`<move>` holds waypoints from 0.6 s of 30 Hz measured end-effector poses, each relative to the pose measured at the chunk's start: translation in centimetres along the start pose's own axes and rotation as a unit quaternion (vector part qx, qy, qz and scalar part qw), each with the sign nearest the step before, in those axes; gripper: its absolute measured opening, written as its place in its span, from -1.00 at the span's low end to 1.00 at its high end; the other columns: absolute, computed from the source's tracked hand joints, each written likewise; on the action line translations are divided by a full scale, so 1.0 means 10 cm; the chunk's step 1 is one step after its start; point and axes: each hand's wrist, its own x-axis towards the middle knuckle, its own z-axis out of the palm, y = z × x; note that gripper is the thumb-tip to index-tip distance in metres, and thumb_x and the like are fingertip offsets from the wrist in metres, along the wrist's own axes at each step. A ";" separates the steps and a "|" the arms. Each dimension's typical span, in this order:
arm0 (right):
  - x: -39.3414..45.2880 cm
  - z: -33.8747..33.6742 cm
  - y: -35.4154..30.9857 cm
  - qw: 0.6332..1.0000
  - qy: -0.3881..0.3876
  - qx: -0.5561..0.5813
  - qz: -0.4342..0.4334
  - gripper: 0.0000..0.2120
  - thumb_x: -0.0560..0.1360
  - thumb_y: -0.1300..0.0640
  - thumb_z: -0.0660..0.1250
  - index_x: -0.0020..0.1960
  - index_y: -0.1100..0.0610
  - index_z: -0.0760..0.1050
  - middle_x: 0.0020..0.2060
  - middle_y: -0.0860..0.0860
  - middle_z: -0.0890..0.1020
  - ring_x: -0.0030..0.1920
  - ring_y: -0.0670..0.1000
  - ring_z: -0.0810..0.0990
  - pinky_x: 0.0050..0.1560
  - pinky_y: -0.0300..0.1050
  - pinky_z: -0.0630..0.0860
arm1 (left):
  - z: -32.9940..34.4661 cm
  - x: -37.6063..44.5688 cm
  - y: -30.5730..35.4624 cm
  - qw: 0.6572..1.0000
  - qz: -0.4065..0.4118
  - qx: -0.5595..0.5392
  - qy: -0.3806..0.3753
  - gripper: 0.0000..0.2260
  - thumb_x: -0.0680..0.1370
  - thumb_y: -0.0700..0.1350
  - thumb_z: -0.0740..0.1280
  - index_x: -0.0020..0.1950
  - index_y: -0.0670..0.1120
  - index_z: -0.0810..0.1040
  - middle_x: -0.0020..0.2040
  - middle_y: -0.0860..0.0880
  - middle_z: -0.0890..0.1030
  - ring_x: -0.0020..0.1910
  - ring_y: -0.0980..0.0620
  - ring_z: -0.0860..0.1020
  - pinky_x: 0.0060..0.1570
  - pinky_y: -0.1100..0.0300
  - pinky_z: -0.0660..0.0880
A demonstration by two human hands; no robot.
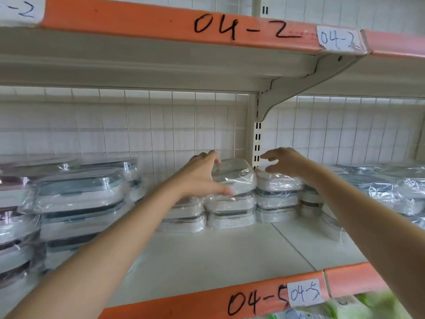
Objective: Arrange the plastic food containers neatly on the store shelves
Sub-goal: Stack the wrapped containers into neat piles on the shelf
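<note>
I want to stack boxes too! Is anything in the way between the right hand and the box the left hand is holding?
Nothing visible. The right hand hovers open beside the top container, with only air between them. The left hand already holds that container's other side on the middle stack.

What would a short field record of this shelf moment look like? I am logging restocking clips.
setting: white metal store shelf with orange edge strip marked 04-5
goods: plastic-wrapped white rectangular food containers in stacks
left hand: grip on the tilted top container of the middle stack
right hand: fingers loosely spread, over the neighbouring stack, holding nothing
backing: white wire grid panel
</note>
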 end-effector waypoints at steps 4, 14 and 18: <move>-0.15 0.01 0.28 0.998 -0.019 -0.030 0.058 -0.42 0.48 0.16 0.37 0.46 0.09 0.27 0.38 0.07 0.40 0.36 0.07 0.37 0.32 -0.11 0.29 | 0.21 0.45 0.00 0.998 -0.034 0.049 0.018 -0.36 0.34 0.15 0.49 0.26 -0.05 0.28 0.21 -0.05 0.39 0.17 0.00 0.35 0.13 0.04 0.41; -0.12 0.35 0.46 0.995 -0.012 -0.088 0.051 -0.35 0.42 -0.01 0.41 0.44 0.02 0.25 0.38 -0.03 0.36 0.35 0.05 0.29 0.39 0.13 0.22 | 0.62 0.71 -0.17 0.997 -0.029 0.058 -0.045 -0.40 0.39 0.18 0.45 0.30 -0.05 0.34 0.30 -0.05 0.38 0.26 -0.03 0.34 0.18 0.08 0.38; -0.13 0.37 0.44 0.994 -0.010 -0.094 0.053 -0.30 0.38 -0.04 0.44 0.43 0.00 0.24 0.35 -0.04 0.35 0.35 0.04 0.27 0.37 0.17 0.21 | 0.65 0.68 -0.13 0.992 -0.039 0.109 -0.055 -0.29 0.35 0.26 0.44 0.36 -0.03 0.29 0.31 -0.08 0.29 0.28 -0.11 0.30 0.22 -0.01 0.40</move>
